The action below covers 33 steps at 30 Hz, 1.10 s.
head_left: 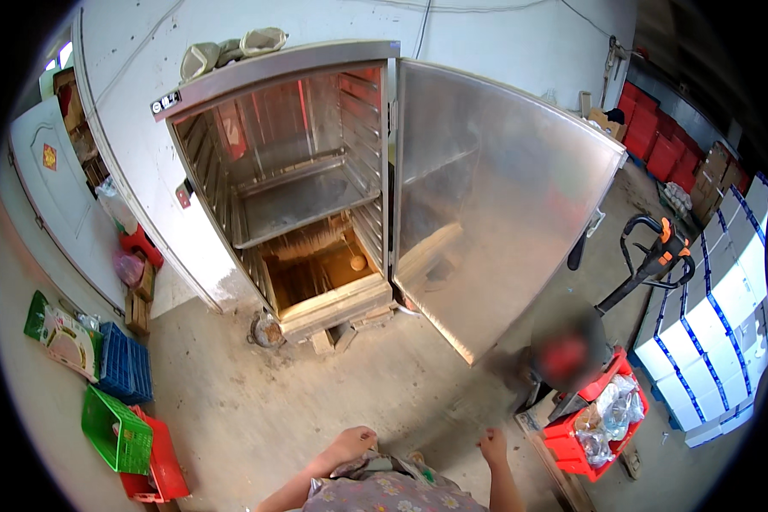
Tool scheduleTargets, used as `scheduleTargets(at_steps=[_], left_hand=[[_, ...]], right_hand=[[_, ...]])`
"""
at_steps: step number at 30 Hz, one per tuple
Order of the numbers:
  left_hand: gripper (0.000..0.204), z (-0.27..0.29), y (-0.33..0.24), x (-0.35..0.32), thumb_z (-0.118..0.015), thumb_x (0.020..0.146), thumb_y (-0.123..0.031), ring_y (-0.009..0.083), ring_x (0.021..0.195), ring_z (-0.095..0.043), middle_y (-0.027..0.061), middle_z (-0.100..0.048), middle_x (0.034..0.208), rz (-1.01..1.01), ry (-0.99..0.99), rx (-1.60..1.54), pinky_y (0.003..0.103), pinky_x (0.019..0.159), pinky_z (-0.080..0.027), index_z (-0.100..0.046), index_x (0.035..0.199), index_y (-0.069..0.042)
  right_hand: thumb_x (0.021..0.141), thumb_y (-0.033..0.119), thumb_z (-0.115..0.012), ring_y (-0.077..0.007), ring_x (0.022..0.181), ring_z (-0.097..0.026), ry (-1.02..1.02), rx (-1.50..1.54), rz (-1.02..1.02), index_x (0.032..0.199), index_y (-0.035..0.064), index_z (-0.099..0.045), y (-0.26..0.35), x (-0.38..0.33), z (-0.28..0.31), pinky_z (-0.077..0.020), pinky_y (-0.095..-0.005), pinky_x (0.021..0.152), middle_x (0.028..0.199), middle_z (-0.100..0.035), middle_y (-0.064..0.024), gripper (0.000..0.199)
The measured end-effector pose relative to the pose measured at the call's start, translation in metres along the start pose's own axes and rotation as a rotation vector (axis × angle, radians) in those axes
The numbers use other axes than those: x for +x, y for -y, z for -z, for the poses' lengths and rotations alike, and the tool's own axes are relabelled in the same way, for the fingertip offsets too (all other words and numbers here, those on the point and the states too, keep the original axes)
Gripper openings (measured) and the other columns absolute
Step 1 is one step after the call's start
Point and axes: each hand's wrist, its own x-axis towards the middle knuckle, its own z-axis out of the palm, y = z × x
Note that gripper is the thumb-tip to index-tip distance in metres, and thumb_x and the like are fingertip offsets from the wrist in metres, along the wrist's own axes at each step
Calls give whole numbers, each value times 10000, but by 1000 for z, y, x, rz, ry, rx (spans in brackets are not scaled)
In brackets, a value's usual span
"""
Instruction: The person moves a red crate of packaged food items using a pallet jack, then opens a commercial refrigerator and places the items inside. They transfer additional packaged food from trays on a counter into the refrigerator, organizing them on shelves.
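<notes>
My left hand (354,443) is in front of my body, close to the flowered apron (384,493), with its fingers curled in and nothing seen in them. To the right, my right hand (492,445) hangs apart from everything, its fingers loosely closed, with no object showing. Ahead of both hands stands a tall steel steaming cabinet (282,64). Its metal door (503,196) is swung wide to the right. Inside are side rails and one flat metal tray (303,205). Below the tray, brownish water fills the base, where a small round float (357,263) shows.
A red crate (572,448) with plastic bags is at the right, beside a pallet jack handle (657,256) and stacked white boxes (708,333). Green (115,431) and blue crates (125,363) lie at the left. Cloth gloves (235,49) top the cabinet. A small pan (267,331) sits by its base.
</notes>
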Motion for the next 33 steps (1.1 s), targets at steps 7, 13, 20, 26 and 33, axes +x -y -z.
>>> scheduleTargets(at_steps=[7,13,20,26,33], left_hand=[[290,8,12,41,-553,817,-253,192,821,-625,115,-647,901,-86,170,-43,287,741,-473,-610,984,-23],[252,18,18,59,-559,832,-184,154,791,-621,84,-640,867,35,411,-79,263,658,-467,-583,996,5],[241,-4,-14,93,-555,846,-193,143,766,-617,77,-634,868,-89,565,53,255,635,-462,-581,981,6],[259,-62,-71,115,-558,841,-194,151,774,-620,83,-634,874,-172,577,156,255,646,-467,-584,988,17],[290,-181,-136,98,-544,865,-220,166,859,-614,95,-624,955,-231,775,285,254,690,-465,-564,1035,14]], right_hand=[[730,165,-582,-233,618,-645,-120,-182,139,995,-39,-530,-108,-69,-52,-517,-326,631,762,-625,-177,338],[740,214,-551,-325,798,-610,-159,-51,-200,994,18,-573,-8,-124,-53,-481,-385,744,854,-621,-199,321],[721,246,-544,-346,859,-594,-156,-118,-573,932,33,-618,-88,-235,-74,-469,-404,777,905,-622,-190,309],[667,252,-628,-277,769,-627,-25,144,-1193,765,74,-671,-225,-341,-117,-503,-368,670,833,-640,-156,207],[669,170,-602,-214,621,-625,140,-118,-921,689,56,-664,-283,-375,-99,-495,-334,576,714,-641,-101,131]])
